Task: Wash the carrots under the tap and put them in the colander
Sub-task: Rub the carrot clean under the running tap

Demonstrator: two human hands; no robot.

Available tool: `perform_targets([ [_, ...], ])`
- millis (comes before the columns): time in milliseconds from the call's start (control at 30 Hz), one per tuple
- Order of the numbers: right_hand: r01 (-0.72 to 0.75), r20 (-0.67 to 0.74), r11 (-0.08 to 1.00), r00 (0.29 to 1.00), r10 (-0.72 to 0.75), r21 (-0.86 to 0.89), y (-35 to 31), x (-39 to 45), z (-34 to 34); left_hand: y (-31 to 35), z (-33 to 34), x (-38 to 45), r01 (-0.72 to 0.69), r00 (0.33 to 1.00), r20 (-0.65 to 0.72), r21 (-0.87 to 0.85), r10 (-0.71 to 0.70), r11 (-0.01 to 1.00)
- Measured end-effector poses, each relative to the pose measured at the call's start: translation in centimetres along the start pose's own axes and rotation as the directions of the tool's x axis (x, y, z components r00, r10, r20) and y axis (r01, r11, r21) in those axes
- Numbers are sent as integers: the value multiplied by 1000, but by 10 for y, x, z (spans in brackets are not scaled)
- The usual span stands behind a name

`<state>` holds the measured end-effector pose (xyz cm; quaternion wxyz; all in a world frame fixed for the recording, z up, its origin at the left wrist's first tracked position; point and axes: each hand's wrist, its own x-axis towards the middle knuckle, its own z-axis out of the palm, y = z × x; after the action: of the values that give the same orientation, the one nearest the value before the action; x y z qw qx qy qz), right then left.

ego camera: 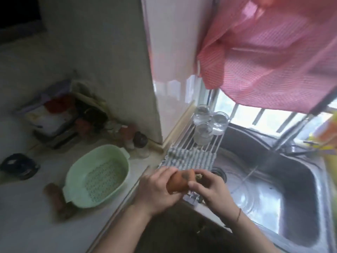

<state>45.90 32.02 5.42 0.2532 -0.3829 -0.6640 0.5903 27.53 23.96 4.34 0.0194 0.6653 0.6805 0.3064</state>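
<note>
Sink edge | both hands – left hand, right hand – grip dirt-smudged orange carrot

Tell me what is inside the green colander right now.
The green colander on the counter shows only its bare perforated bottom; no carrot lies inside. Both hands hold a carrot beside the sink. A brownish thing lies left of the colander, partly hidden by its rim.
</note>
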Motion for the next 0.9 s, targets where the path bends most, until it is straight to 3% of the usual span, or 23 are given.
perform_targets([
  [167,-149,-217,927,948,233,344,26,-10,-97,87,81,64,194,969,171,-80,-178,978],
  [367,-164,-317,871,887,336,463,60,-10,-166,153,145,107,359,913,290,-243,-286,901],
  [500,-189,-296,837,877,379,513,69,-6,-192,158,170,123,357,885,416,-322,-208,877],
  [600,-221,-296,859,874,384,462,79,0,-215,153,185,139,231,835,548,-279,-43,932],
  [767,-154,-509,889,772,380,431,93,0,-241,141,198,164,67,754,656,-134,38,989],
  [833,-107,-568,866,714,409,489,96,-7,-250,123,205,170,132,743,669,-123,-16,984],
  [900,-72,-605,847,668,433,526,99,-14,-253,109,210,172,331,752,649,-217,-118,919],
])
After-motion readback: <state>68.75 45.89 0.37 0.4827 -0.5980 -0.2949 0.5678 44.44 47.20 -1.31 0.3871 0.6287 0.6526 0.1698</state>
